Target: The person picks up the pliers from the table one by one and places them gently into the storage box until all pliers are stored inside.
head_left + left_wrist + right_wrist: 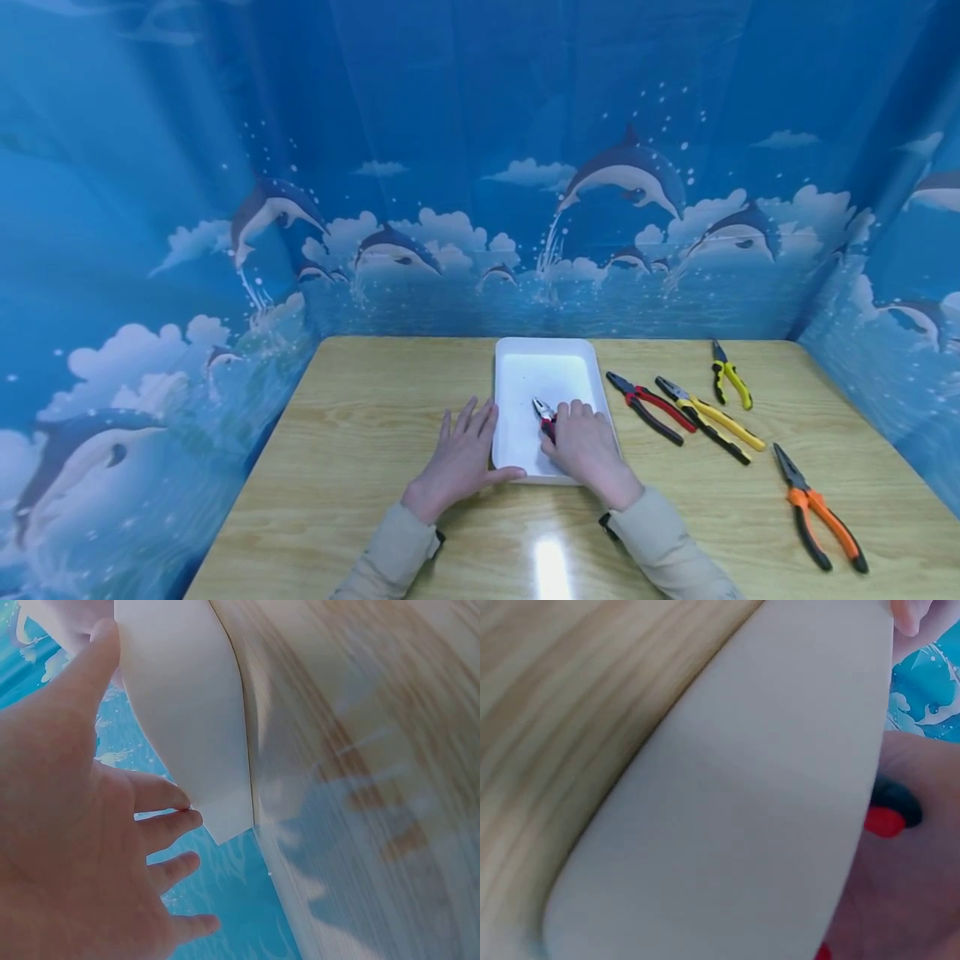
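Well, a big blue sea curtain (465,83) with jumping dolphins is hanging in folds round the back and sides. Below it, a shiny worktop (375,400) with wavy wood lines is holding everything up. A white tray (546,369), flat and round at the corners, is lying on it and looking like plastic. The left hand (463,450) is touching the tray's left edge, its fingers spreading wide, probably to stop any sliding. The right hand (583,442) is curling its fingers over the tray. Four tools are lying to the right, maybe to be near that hand: big orange-and-black pliers (799,498), long yellow-and-black pliers (686,400), red-and-black pliers (639,392) and little yellow pliers (720,364). Showing least, shiny silver-headed pliers (542,409) are sitting inside the tray, the right fingers wrapping round their red and dark handles (885,821), likely because that part is easy to grip.
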### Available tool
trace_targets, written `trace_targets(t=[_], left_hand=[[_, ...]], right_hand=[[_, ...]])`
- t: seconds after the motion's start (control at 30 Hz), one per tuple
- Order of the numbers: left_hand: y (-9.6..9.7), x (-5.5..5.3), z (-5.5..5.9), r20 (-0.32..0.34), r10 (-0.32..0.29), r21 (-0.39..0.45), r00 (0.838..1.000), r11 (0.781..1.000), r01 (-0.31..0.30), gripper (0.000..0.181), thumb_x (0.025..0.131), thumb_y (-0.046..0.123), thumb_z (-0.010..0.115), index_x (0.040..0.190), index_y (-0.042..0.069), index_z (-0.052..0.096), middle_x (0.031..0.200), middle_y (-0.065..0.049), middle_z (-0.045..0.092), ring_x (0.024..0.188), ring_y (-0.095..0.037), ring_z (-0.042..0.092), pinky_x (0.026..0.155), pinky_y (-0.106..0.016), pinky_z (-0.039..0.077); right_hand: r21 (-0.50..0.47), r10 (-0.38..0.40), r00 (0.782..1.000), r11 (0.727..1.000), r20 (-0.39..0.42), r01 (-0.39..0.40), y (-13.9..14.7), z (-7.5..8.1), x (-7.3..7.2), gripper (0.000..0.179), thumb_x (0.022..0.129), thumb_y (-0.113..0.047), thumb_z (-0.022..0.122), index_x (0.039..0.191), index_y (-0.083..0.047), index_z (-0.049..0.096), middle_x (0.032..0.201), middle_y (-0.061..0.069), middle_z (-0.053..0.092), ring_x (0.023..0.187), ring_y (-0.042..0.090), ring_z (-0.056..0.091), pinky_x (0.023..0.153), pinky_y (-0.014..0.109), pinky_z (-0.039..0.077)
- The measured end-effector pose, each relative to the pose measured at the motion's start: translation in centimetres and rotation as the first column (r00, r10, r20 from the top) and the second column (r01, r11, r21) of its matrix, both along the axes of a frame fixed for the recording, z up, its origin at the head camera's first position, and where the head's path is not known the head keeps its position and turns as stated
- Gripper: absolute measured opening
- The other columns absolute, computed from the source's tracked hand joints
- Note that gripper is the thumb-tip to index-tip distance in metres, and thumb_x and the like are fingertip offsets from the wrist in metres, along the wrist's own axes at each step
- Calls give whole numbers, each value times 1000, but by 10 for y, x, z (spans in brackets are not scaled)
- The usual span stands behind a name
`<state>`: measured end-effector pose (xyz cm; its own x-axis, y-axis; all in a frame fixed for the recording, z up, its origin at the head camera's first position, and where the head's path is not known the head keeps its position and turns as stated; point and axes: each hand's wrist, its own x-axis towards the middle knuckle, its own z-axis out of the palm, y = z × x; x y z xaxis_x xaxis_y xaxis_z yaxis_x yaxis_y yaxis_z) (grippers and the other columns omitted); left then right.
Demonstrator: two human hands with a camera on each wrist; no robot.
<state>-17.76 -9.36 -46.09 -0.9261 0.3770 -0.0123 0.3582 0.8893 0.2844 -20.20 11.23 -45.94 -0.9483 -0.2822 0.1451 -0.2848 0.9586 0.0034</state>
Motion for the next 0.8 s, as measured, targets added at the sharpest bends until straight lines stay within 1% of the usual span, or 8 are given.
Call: trace_targets(t=[0.17, 0.33, 0.4, 0.5, 0.6, 0.67, 0.73, 0.8], left_hand=[[1, 0, 0, -5, -4, -4, 1000, 1000, 4, 105, 86, 70, 63, 158, 1, 30, 165, -16, 27, 154, -39, 17, 121, -66, 16], [2, 0, -2, -23, -26, 5, 999, 1000, 26, 105, 86, 70, 63, 157, -1, 31, 164, -18, 28, 153, -40, 19, 121, -67, 16], [2, 0, -3, -21, -27, 13, 999, 1000, 28, 105, 86, 70, 64, 157, -1, 31, 164, -18, 28, 153, -41, 18, 121, -67, 16], [2, 0, -2, -18, -24, 17, 1000, 1000, 24, 105, 86, 70, 63, 157, -1, 30, 165, -18, 27, 153, -41, 18, 121, -67, 15], [1, -1, -2, -15, -22, 20, 1000, 1000, 23, 105, 87, 70, 63, 158, 0, 30, 165, -18, 27, 153, -41, 17, 121, -67, 15], [1, 0, -1, -11, -21, 24, 1000, 999, 21, 106, 86, 70, 63, 158, 0, 29, 165, -18, 27, 153, -41, 17, 121, -67, 14], [0, -1, -1, -7, -18, 26, 1000, 999, 18, 106, 86, 70, 63, 158, 0, 29, 165, -17, 26, 154, -40, 16, 121, -67, 13], [0, -1, -1, -1, -15, 29, 1000, 999, 15, 107, 86, 71, 62, 158, 0, 28, 166, -17, 25, 154, -40, 15, 121, -67, 12]], right_hand=[[3, 8, 999, 1000, -46, -8, -6, -3, 0, 44, 91, -39, 73, 88, 2, 57, 75, 11, 50, 65, 23, 49, 53, 37, 45], [-19, -2, 1000, 1000, 27, 3, -7, -7, 0, 44, 89, -36, 76, 92, 4, 59, 79, 12, 51, 68, 23, 51, 55, 38, 48], [-3, -1, 999, 1000, 52, 1, -5, -7, 0, 45, 89, -38, 77, 95, 3, 60, 80, 12, 53, 68, 23, 52, 54, 38, 50], [25, 1, 998, 1000, 62, -3, -1, -5, 1, 49, 89, -42, 76, 103, 3, 62, 83, 14, 57, 70, 25, 57, 56, 40, 53], [48, -10, 998, 999, 69, 7, 5, 0, 3, 51, 91, -45, 74, 106, 2, 63, 86, 16, 61, 76, 30, 62, 62, 45, 56], [41, -21, 996, 999, 85, 18, 8, 3, 5, 45, 93, -41, 72, 104, 2, 64, 86, 17, 63, 78, 32, 64, 67, 47, 56], [63, -9, 996, 998, 88, 4, 11, 5, 6, 32, 96, -30, 70, 97, 1, 63, 81, 16, 62, 75, 32, 64, 67, 46, 55], [65, 20, 998, 998, 56, -24, 14, 7, 6, 18, 94, -16, 69, 89, 0, 62, 75, 14, 61, 69, 31, 62, 63, 44, 54]])
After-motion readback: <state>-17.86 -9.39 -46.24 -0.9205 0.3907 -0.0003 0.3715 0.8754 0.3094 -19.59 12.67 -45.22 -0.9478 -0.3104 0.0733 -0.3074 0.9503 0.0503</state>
